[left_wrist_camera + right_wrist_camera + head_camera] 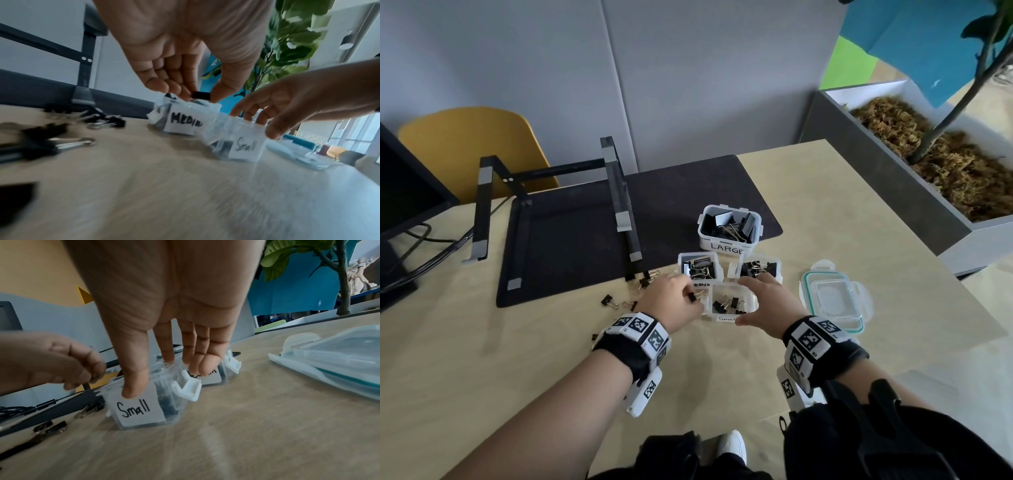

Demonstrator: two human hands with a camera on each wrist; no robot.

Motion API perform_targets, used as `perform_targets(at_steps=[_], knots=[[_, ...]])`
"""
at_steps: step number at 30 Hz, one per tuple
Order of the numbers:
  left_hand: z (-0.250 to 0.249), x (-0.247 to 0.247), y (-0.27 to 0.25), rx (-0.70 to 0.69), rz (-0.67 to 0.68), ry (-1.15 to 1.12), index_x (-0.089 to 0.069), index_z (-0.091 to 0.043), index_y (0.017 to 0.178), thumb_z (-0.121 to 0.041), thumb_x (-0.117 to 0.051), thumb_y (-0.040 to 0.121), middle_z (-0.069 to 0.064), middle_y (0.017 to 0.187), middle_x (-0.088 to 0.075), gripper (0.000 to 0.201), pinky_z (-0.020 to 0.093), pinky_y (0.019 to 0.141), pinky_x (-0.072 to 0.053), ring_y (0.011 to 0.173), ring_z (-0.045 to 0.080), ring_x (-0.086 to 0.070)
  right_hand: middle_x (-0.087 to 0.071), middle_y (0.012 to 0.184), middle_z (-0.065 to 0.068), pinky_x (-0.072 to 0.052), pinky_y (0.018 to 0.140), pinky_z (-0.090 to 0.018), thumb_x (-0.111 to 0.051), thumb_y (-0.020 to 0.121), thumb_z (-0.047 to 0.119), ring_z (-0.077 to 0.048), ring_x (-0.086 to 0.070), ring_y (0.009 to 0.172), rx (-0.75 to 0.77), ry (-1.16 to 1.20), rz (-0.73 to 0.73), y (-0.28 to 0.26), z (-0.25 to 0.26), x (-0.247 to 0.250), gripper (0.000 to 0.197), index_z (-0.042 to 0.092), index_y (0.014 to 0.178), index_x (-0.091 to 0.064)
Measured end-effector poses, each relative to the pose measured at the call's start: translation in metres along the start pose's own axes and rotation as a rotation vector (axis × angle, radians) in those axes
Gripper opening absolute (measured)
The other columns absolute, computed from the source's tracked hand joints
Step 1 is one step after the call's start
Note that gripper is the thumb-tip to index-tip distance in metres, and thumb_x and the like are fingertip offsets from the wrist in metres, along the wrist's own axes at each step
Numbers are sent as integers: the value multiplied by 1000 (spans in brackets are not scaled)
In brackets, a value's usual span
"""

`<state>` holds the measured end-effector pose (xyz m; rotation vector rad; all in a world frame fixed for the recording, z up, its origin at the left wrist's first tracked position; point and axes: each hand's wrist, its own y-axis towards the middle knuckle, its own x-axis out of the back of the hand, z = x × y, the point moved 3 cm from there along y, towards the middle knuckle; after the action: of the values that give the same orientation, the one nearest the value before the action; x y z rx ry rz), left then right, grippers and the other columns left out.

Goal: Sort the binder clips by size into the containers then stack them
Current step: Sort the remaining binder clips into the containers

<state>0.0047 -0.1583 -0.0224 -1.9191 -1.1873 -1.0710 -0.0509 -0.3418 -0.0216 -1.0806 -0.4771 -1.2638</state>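
Note:
My left hand (690, 291) pinches a small black binder clip (692, 296) between thumb and fingers, just left of the clear container labelled Small (729, 303). From the left wrist, the clip (201, 95) hangs above the Medium container (180, 121). My right hand (743, 300) grips the Small container (139, 410), thumb on its front label and fingers on the far rim. Behind stand the Medium container (700, 269), a second small tub (758, 269) and the Large container (729, 228), all holding clips. Loose clips (609, 301) lie on the table to the left.
A clear lid with a teal seal (834, 301) lies right of the containers. A black laptop stand (616, 192) sits on a dark mat (585, 240) behind them. A monitor (404, 192) is at far left, and a planter box (928, 171) at the right.

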Motion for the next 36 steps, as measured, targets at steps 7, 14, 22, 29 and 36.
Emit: perform_targets(at_steps=[7, 14, 22, 29, 36], knots=[[-22, -8, 8, -96, -29, -105, -63, -16, 110, -29, -61, 85, -2, 103, -62, 28, 26, 83, -46, 97, 14, -56, -40, 133, -3, -45, 93, -29, -74, 77, 35, -22, -49, 117, 6, -3, -2, -2, 1, 1, 76, 29, 142, -35], [47, -2, 11, 261, -45, 172, -56, -15, 121, -18, -52, 87, 7, 119, -54, 34, 37, 90, -46, 111, 29, -48, -40, 133, -2, -46, 90, -28, -73, 77, 35, -21, -51, 112, 12, -2, -2, -2, 1, 2, 74, 30, 141, -35], [53, -10, 16, 222, 48, 226, -58, -10, 107, -23, -53, 87, 8, 114, -54, 24, 35, 89, -46, 108, 27, -50, -41, 132, -1, -46, 87, -27, -73, 77, 37, -15, -49, 98, 13, -18, 2, -2, 1, 3, 75, 32, 141, -34], [45, -13, 10, 156, 77, 158, -57, -11, 90, -18, -53, 83, 5, 90, -66, 11, 32, 66, -49, 86, 25, -62, -40, 134, -2, -45, 89, -27, -72, 78, 38, -20, -51, 113, 15, -33, -2, -4, 3, 3, 75, 32, 142, -33], [22, -5, 2, 57, 10, -85, -65, -14, 91, -11, -58, 82, -1, 87, -67, 12, 25, 75, -49, 83, 15, -61, -37, 138, -1, -45, 92, -29, -71, 79, 38, -20, -50, 117, 6, -35, 0, -5, 3, 3, 76, 32, 143, -31]])
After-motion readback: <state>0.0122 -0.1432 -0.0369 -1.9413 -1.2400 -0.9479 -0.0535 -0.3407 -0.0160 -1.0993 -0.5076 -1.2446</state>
